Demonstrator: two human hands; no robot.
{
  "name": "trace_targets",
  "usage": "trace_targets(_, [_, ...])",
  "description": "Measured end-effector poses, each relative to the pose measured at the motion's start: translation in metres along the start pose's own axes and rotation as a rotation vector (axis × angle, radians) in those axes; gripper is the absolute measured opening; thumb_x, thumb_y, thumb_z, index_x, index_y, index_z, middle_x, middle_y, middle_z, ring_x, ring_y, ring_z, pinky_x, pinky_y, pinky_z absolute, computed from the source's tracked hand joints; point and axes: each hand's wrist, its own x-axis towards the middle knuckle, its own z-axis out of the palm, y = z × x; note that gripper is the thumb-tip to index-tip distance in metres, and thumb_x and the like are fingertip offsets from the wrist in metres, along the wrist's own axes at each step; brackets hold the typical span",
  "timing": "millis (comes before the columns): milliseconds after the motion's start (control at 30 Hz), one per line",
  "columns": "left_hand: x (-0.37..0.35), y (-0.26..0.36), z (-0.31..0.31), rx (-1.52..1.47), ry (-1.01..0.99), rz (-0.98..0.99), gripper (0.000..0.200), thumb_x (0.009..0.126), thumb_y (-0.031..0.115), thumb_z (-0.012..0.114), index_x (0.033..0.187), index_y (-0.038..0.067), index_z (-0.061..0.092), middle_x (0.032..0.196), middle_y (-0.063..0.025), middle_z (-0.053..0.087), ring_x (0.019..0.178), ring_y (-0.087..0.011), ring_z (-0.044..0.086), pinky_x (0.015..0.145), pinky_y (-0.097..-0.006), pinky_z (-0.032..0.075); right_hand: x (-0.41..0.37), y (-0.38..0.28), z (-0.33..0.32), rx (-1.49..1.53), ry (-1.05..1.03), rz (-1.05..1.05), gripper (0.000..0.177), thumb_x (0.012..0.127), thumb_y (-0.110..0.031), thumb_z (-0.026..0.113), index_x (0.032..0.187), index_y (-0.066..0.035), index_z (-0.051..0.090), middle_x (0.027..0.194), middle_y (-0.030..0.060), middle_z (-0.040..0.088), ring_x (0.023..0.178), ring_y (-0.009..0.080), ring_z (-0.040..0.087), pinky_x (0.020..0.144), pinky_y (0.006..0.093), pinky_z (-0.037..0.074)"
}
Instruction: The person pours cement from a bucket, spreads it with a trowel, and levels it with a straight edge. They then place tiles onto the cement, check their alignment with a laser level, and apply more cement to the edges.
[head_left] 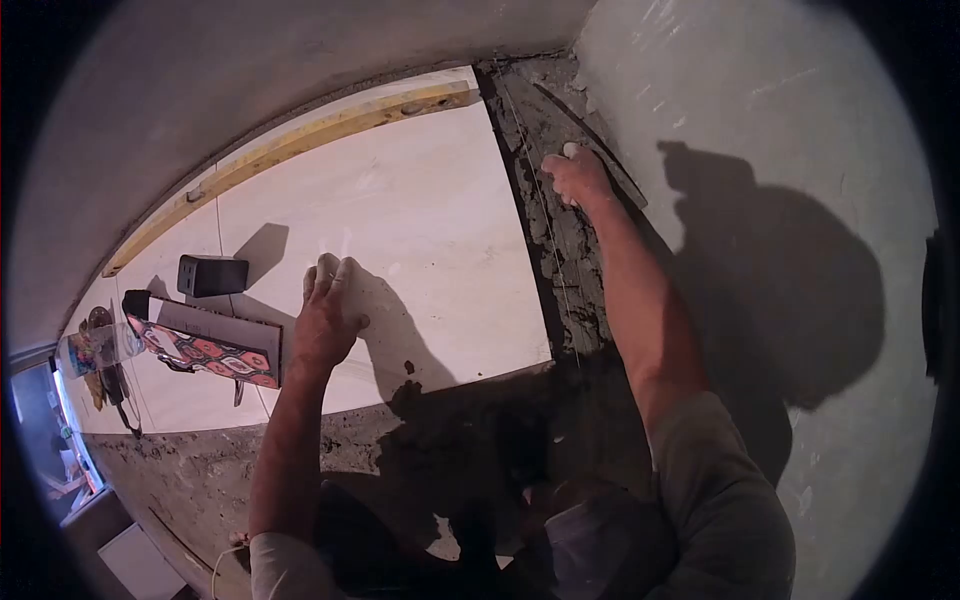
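Note:
My left hand (326, 318) rests on a large pale tile (420, 220), its fingers stretched out and the palm down. At the tile's right edge, my right hand (578, 175) is closed, the fingers curled over a strip of rough grey mortar (575, 260). Whatever those fingers may hold is hidden. A thin string (553, 235) runs along the mortar close to the curled fingers. Just beyond this hand a long dark strip (590, 132) lies slanting along the wall's foot; its middle is partly covered by the hand and forearm.
A long yellowish bar (300, 155) lies along the tiles' far edge by the wall. Left of my left hand are a small black box (212, 276) and a patterned open box (205, 345). Tools and a clear container (105, 345) lie farther left. A grey wall (840, 130) rises at right.

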Motion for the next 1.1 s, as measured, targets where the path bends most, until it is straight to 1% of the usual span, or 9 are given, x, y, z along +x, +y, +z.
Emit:
trace_targets(67, [-0.001,-0.001,0.001,0.004,-0.004,-0.005,0.086,0.064,0.013,0.076,0.139,0.016,0.033,0.145,-0.0199,0.025,0.132,-0.0403,0.025,0.105,-0.0430,0.034,-0.007,0.008,0.000,0.005,0.003,-0.005,0.030,0.074,-0.028,0.056,0.086,0.000,0.052,0.058,0.0102,0.055,0.047,0.0205,0.055,0.048,0.0342,0.045])
trace_targets(167, [0.000,-0.002,0.001,0.011,-0.006,0.008,0.086,0.064,0.013,0.077,0.139,0.016,0.033,0.144,-0.0201,0.025,0.132,-0.0404,0.025,0.105,-0.0431,0.034,-0.030,0.014,-0.002,0.010,-0.028,0.015,0.038,0.075,-0.028,0.057,0.097,0.002,0.055,0.067,0.0140,0.060,0.052,0.0220,0.058,0.051,0.0337,0.046])
trace_targets(233, [-0.001,-0.002,0.002,0.009,0.005,0.014,0.086,0.064,0.012,0.077,0.139,0.016,0.033,0.144,-0.0200,0.025,0.132,-0.0407,0.025,0.105,-0.0432,0.034,-0.040,0.031,0.002,-0.011,0.015,0.034,0.052,0.075,-0.031,0.057,0.112,0.005,0.053,0.087,0.0211,0.064,0.071,0.0296,0.064,0.065,0.0376,0.049])
trace_targets(300, [-0.001,-0.007,0.005,-0.006,0.015,0.033,0.087,0.064,0.012,0.077,0.139,0.016,0.033,0.144,-0.0202,0.025,0.132,-0.0409,0.025,0.105,-0.0432,0.034,-0.059,0.055,0.009,-0.188,0.131,-0.052,0.060,0.077,-0.034,0.054,0.122,0.006,0.047,0.109,0.0279,0.058,0.102,0.0392,0.056,0.088,0.0435,0.043])
trace_targets(367, [-0.001,-0.007,0.005,-0.022,0.027,0.048,0.087,0.064,0.011,0.077,0.139,0.015,0.034,0.144,-0.0204,0.025,0.132,-0.0411,0.025,0.105,-0.0432,0.034,-0.096,0.062,0.009,-0.259,0.133,-0.025,0.055,0.078,-0.034,0.052,0.118,0.004,0.050,0.110,0.0294,0.056,0.106,0.0422,0.053,0.092,0.0457,0.040])
trace_targets(633, [-0.001,-0.004,0.003,-0.011,0.018,0.034,0.087,0.063,0.011,0.077,0.138,0.014,0.033,0.144,-0.0213,0.026,0.131,-0.0413,0.026,0.105,-0.0428,0.034,-0.177,0.051,-0.009,-0.389,0.387,-0.026,0.049,0.083,-0.033,0.057,0.116,0.002,0.047,0.101,0.0300,0.059,0.099,0.0449,0.054,0.085,0.0504,0.042])
trace_targets(700, [-0.001,-0.005,0.003,-0.009,0.020,0.043,0.087,0.063,0.011,0.077,0.139,0.014,0.033,0.144,-0.0211,0.026,0.131,-0.0411,0.026,0.105,-0.0427,0.034,-0.159,0.036,-0.014,-0.393,0.491,-0.107,0.050,0.084,-0.034,0.056,0.116,0.003,0.045,0.099,0.0303,0.059,0.096,0.0455,0.055,0.083,0.0510,0.043])
trace_targets(767, [-0.002,-0.005,0.003,-0.008,0.028,0.047,0.087,0.063,0.012,0.077,0.139,0.015,0.034,0.144,-0.0209,0.026,0.131,-0.0410,0.027,0.105,-0.0426,0.034,-0.122,0.025,-0.020,-0.366,0.393,-0.113,0.047,0.085,-0.033,0.055,0.113,0.004,0.047,0.099,0.0312,0.059,0.096,0.0456,0.056,0.084,0.0500,0.043])
trace_targets(1100, [-0.003,-0.003,0.000,-0.026,0.021,0.030,0.087,0.063,0.013,0.076,0.139,0.016,0.034,0.145,-0.0188,0.025,0.133,-0.0379,0.024,0.104,-0.0422,0.035,0.009,-0.014,-0.001,-0.361,0.430,-0.069,0.046,0.081,-0.032,0.057,0.111,0.003,0.052,0.106,0.0259,0.060,0.104,0.0386,0.057,0.087,0.0442,0.045])
